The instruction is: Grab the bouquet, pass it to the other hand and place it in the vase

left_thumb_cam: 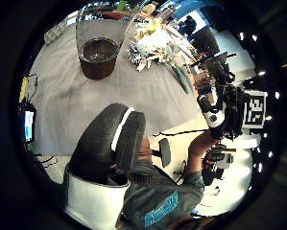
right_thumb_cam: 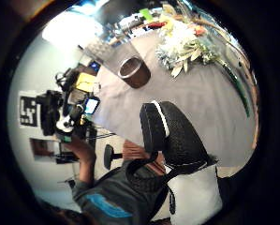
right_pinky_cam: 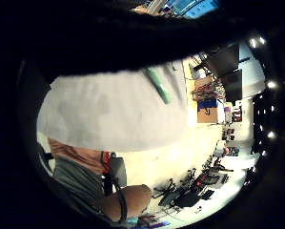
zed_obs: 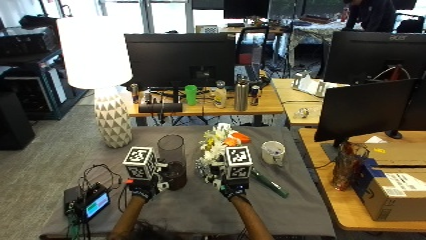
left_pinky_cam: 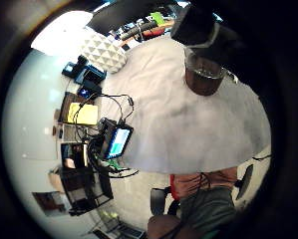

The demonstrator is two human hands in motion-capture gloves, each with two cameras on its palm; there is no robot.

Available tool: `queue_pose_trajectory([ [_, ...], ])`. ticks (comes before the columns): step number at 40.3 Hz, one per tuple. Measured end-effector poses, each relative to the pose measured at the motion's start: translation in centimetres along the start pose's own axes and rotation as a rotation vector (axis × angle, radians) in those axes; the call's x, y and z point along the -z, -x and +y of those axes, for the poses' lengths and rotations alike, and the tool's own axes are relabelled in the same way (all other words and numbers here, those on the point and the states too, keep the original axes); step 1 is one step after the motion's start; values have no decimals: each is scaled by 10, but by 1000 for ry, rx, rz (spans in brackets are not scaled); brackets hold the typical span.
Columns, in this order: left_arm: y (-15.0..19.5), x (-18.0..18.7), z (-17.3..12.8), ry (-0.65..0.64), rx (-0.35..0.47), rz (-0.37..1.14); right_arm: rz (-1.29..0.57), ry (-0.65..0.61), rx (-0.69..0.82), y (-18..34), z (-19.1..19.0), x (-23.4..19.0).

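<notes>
We logged a bouquet (zed_obs: 218, 145): light, soft-headed, crushable, best taken by its green stems (zed_obs: 267, 183); whether either hand (zed_obs: 233, 190) gripped anything, we could not tell.

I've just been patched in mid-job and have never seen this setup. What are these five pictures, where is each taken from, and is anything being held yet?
No machine here: a person works with two gloved hands. The outside view looks down from behind the person's head; the left hand and right hand hover over a table with a grey cloth. The other four pictures come from wide-angle cameras on the palms, two per hand, looking out at what lies below.

On the cloth stand a glass vase with a dark bottom, and beside it lies the bouquet of white flowers with a long green stem. A white mug and a lamp stand further back, a small screen near the left edge.

Neither grip holds anything yet.
</notes>
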State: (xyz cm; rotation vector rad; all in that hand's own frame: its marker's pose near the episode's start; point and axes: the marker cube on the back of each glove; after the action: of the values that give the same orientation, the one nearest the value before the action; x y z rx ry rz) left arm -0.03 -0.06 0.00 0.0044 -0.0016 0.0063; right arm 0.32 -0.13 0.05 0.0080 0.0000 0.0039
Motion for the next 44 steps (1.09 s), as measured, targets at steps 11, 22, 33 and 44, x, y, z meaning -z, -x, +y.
queue_pose_trajectory([
  [11,0,0,-1,-46,-17,7,-4,-102,-69,-63,-13,-8],
  [22,5,-1,1,-76,-2,14,-15,-119,-179,-149,-45,-54],
  [33,13,-11,0,-61,33,25,-66,-76,-256,-204,-70,-110],
  [44,15,-17,1,-33,54,19,-72,33,-314,-241,-98,-171],
])
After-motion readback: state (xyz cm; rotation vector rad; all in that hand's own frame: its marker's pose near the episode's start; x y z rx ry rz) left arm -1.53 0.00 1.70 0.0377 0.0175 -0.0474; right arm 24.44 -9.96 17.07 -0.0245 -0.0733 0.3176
